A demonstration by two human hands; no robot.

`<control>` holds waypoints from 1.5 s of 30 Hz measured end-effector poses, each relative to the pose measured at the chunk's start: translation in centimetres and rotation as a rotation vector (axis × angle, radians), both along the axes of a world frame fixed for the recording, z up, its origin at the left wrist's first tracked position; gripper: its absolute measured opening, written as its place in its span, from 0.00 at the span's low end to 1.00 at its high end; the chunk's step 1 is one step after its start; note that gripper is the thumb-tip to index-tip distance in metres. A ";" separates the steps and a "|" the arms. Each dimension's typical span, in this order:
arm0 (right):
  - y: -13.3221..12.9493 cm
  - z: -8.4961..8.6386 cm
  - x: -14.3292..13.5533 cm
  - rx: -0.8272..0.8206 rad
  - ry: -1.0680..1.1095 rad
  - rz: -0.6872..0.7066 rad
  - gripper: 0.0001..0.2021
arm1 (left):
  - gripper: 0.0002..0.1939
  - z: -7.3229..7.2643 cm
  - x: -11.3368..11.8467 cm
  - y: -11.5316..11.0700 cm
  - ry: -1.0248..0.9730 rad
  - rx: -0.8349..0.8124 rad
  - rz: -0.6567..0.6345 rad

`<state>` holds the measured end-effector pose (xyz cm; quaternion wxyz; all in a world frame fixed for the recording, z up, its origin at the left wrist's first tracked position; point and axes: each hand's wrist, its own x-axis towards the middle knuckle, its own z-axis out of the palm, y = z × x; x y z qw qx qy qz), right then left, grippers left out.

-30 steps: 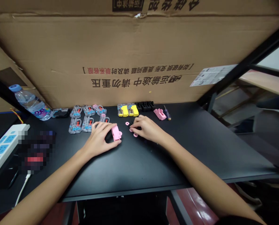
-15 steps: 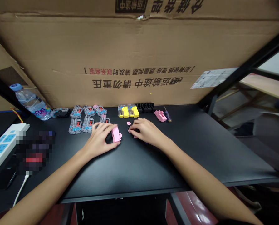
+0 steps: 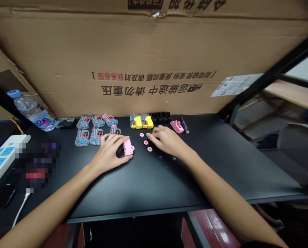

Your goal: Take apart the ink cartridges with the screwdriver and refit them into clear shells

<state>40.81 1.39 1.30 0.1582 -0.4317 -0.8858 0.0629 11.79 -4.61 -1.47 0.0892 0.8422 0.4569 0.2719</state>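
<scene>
My left hand point(image 3: 112, 148) is closed on a pink plastic housing point(image 3: 127, 147), held upright at the tabletop between thumb and fingers. To its right, my right hand point(image 3: 164, 139) has thumb and fingertips pinched together just above the table. Something small and dark seems to be at those fingertips, too small to name. Beside them lie a far pink washer point(image 3: 142, 135), a middle pink washer point(image 3: 145, 142) and a near pink washer point(image 3: 150, 149). Nearer me are a small blue disc point(image 3: 160, 157) and a small pale ring-like piece point(image 3: 174, 158).
Several clear plastic units point(image 3: 97, 135) stand at back left, near a water bottle point(image 3: 35, 112). Two yellow-and-clear units point(image 3: 136, 122), a black ribbed part point(image 3: 160, 117), another pink housing point(image 3: 177, 126) and a screwdriver point(image 3: 185, 126) line the cardboard wall point(image 3: 154, 51). A power strip point(image 3: 4, 156) lies left.
My right hand has shifted a little to the right, uncovering the pink washers, the blue disc and the pale piece. My left hand keeps the pink housing in the same place.
</scene>
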 end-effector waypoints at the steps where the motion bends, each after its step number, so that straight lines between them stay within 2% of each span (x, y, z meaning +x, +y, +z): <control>1: 0.0 0.0 0.0 0.005 0.003 0.000 0.22 | 0.31 0.0 0.0 0.0 0.002 0.000 -0.001; 6: -0.4 0.0 -0.4 -0.029 -0.017 0.057 0.11 | 0.31 -0.1 0.0 0.0 0.005 -0.004 -0.008; 11: -1.0 -0.5 -1.6 -0.009 -0.105 0.112 0.10 | 0.32 -0.1 0.0 0.0 0.006 -0.003 -0.012; 16: -1.3 -1.2 -2.2 0.014 -0.162 0.099 0.11 | 0.32 -0.1 0.1 0.0 0.008 -0.007 -0.013; 18: -1.3 -1.2 -2.2 -0.017 -0.063 0.105 0.12 | 0.32 -0.1 0.1 0.0 0.012 -0.004 -0.008; 20: -1.5 -1.1 -2.5 -0.112 0.153 0.127 0.12 | 0.33 -0.1 0.1 0.0 0.014 0.000 -0.004; 23: -1.9 -0.9 -3.3 -0.352 0.501 0.149 0.14 | 0.33 -0.1 0.1 0.0 0.004 0.001 -0.005; 25: -2.2 -1.1 -3.9 -0.518 0.632 0.146 0.16 | 0.32 0.0 0.1 0.0 -0.008 -0.001 -0.004; 28: -2.5 -1.6 -4.5 -0.662 0.710 0.114 0.19 | 0.33 0.0 0.0 0.0 -0.016 0.003 -0.012; 34: -2.4 -2.0 -4.8 -0.622 0.771 0.146 0.15 | 0.33 0.1 -0.1 0.1 -0.019 0.029 -0.032; 40: -2.4 -2.0 -4.7 -0.840 0.788 0.114 0.18 | 0.33 0.3 0.0 0.1 -0.016 0.037 -0.019; 45: -2.6 -2.2 -5.1 -0.927 0.907 0.092 0.19 | 0.34 0.0 -0.1 0.1 -0.015 0.076 -0.032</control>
